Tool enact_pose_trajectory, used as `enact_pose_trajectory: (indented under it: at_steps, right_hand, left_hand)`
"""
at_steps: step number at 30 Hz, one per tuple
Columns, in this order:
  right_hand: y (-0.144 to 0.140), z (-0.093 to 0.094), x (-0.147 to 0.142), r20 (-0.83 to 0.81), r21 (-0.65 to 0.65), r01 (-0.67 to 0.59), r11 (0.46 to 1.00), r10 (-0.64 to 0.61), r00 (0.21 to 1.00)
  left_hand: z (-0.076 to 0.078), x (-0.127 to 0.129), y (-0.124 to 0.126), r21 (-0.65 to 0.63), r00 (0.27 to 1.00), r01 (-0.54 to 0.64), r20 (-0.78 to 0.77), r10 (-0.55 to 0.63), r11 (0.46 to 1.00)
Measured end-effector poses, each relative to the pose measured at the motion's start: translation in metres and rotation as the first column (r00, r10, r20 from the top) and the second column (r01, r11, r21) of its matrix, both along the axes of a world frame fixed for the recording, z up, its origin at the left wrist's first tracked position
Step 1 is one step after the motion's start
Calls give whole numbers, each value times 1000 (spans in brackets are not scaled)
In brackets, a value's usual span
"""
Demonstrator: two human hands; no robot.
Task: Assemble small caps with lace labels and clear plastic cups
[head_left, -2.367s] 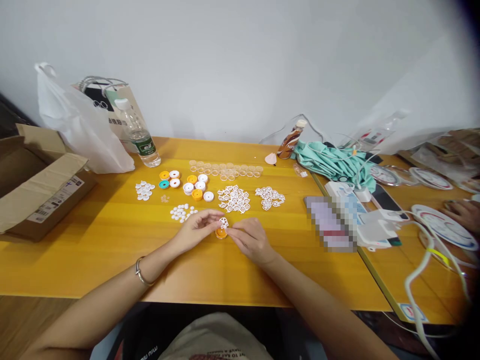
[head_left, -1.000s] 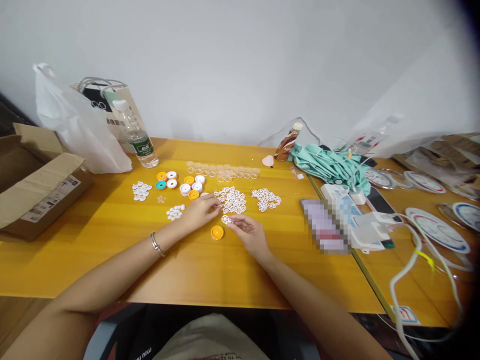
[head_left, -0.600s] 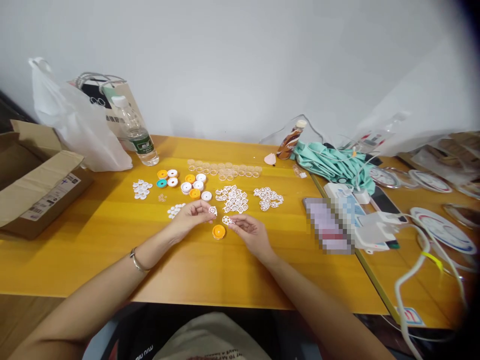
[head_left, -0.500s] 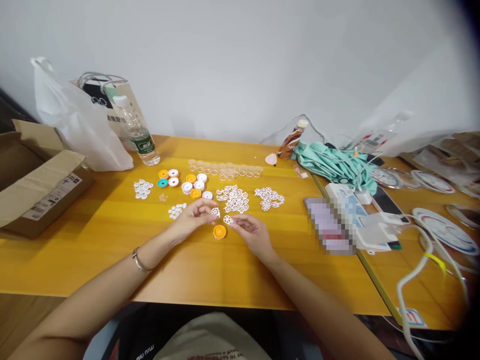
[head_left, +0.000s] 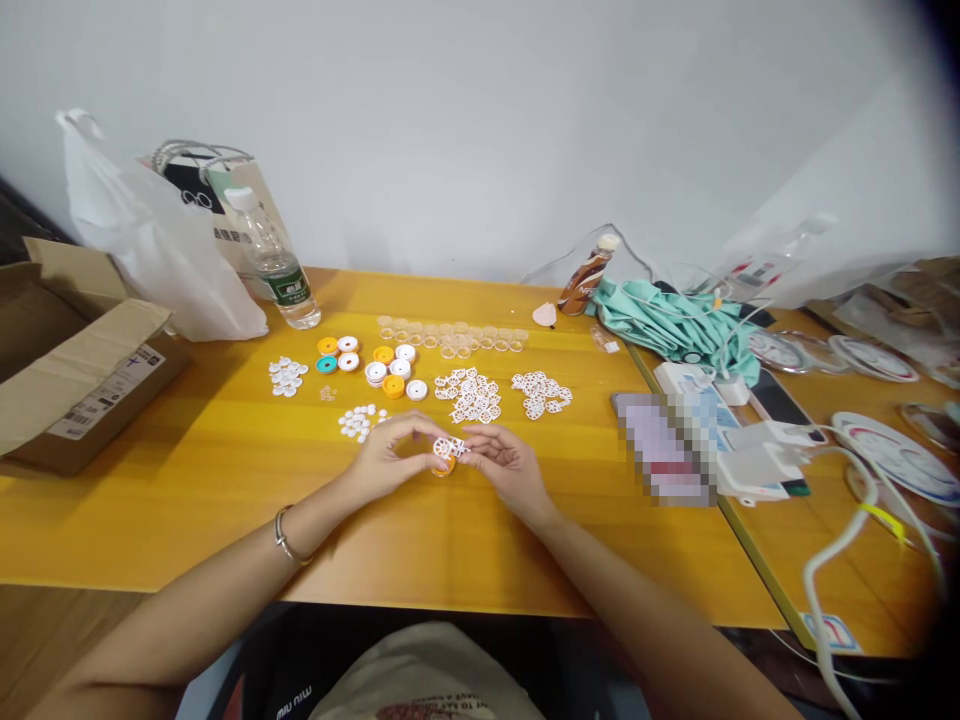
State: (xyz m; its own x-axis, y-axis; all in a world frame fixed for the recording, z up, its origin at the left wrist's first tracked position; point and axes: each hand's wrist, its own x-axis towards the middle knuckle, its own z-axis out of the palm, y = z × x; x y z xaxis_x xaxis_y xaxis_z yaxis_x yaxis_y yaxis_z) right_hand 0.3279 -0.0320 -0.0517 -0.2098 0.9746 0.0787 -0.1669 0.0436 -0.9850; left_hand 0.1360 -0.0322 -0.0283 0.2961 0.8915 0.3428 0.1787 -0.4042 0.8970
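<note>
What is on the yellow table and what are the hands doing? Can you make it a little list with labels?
left hand: fingers pinch a small white wheel-shaped piece
right hand: fingers pinch a second white piece, touching the first
under the pieces: orange cap on the yellow table
behind the hands: two piles of white wheel pieces, coloured caps, a row of clear rings
far left: cardboard box, white plastic bag, water bottle
right: teal cloth, white cable
</note>
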Motion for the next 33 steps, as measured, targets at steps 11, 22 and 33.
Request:
enact_pose_trajectory:
  at_steps: [11,22,33]
  right_hand:
    - [-5,3,-2,-37,48,-11,999,13,999]
    - [-7,3,-1,-30,96,-14,995,17,999]
    - [-5,-2,-3,-26,103,-1,995,4,1000]
  left_hand:
    - [-5,8,0,167,995,-22,-92,38,986]
    - [-8,6,0,210,985,15,-174,22,978]
    - [-12,7,-3,184,978,-1,-206,39,983]
